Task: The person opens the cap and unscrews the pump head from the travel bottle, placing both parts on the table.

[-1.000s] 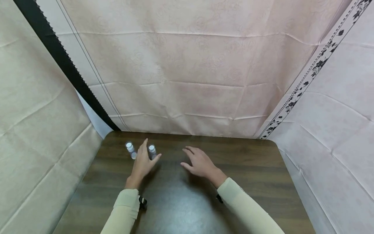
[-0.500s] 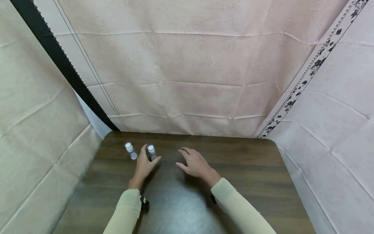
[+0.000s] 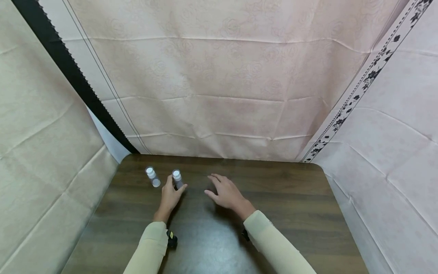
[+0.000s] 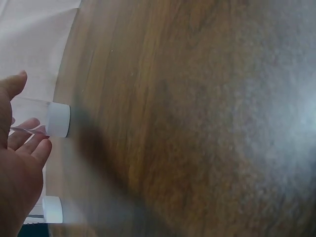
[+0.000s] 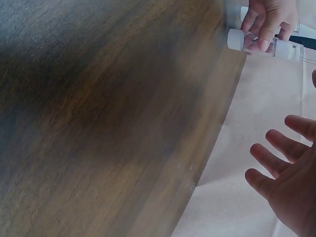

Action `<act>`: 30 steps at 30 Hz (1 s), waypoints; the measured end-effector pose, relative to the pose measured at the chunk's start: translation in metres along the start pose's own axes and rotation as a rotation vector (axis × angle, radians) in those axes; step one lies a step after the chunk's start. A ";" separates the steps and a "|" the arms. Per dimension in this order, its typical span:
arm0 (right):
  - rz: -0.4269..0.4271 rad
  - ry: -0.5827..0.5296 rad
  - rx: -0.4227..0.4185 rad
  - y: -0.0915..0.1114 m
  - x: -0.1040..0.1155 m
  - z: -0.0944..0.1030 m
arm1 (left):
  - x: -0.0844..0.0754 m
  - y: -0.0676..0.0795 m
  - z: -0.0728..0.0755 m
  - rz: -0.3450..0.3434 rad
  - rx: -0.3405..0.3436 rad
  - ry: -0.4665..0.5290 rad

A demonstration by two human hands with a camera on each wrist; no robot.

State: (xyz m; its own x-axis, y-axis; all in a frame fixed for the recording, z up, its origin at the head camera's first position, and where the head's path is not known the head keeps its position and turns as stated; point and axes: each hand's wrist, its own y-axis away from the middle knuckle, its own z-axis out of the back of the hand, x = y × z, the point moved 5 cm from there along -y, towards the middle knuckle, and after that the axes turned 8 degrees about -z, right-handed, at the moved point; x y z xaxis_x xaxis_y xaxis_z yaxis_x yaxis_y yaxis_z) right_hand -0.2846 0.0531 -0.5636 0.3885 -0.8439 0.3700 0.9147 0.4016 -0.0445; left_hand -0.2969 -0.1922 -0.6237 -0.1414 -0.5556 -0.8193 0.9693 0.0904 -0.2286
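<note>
Two small clear bottles with white ends stand at the back left of the table, the left bottle (image 3: 153,177) and the right bottle (image 3: 177,178). My left hand (image 3: 169,197) is around the right bottle, its thumb on the near right side and its fingers on the left. In the left wrist view this bottle's white end (image 4: 59,120) points toward the table, and the right wrist view shows the left thumb across the clear body. My right hand (image 3: 227,192) hovers over the table to the right, holding nothing, its fingers (image 5: 266,160) spread and relaxed.
The brown wood-grain table (image 3: 273,213) has rounded back corners. A pale cloth (image 3: 222,87) hangs behind its back edge, and further cloths (image 3: 393,152) close off both sides. A dark band (image 3: 75,76) runs down the left cloth seam.
My left hand has drawn back slightly and closed in around the right bottle, its thumb and fingers nearer each other. My right hand has shifted left. Both bottles stay in place.
</note>
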 end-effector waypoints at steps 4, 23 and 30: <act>-0.013 -0.019 0.004 0.000 0.001 0.000 | 0.004 -0.001 -0.001 -0.001 -0.031 -0.008; -0.056 -0.167 0.031 -0.001 0.002 0.005 | -0.003 0.001 -0.002 -0.119 -0.081 -0.032; -0.060 -0.220 0.024 -0.002 0.003 0.016 | -0.015 0.001 -0.002 -0.190 -0.072 -0.036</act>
State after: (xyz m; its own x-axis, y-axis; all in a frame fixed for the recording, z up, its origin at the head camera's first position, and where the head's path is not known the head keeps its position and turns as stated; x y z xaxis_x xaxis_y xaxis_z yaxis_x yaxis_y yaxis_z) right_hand -0.2868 0.0556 -0.5474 0.2977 -0.7694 0.5652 0.9315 0.3636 0.0043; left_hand -0.2940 -0.1821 -0.6133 -0.3116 -0.5977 -0.7387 0.9089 0.0393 -0.4152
